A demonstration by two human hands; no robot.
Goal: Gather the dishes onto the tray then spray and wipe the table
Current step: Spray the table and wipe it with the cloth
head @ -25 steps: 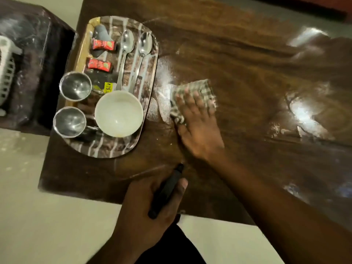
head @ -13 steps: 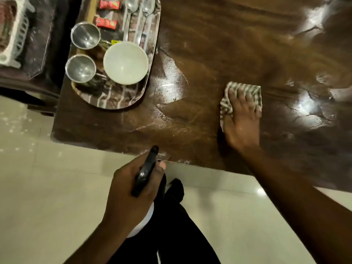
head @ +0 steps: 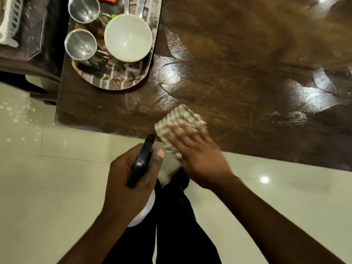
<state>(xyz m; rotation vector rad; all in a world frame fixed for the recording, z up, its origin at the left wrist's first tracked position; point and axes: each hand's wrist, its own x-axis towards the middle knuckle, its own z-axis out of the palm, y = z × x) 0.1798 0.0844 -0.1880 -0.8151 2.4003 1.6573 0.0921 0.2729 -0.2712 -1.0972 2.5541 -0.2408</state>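
R hand (head: 198, 155) fingers flat, spread on cloth (head: 181, 116); L hand (head: 129, 180) gripping spray bottle (head: 142, 161).

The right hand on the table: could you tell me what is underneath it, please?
Under the right hand lies a checked cloth, pressed flat at the near edge of the wooden table, partly overhanging it. The cloth's middle and the table surface beneath are covered, so their state cannot be seen.

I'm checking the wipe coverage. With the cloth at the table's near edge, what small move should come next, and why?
Probably sweep the right hand and checked cloth rightward along the table. Wet glare patches show there, while the left hand holds the spray bottle off the table.
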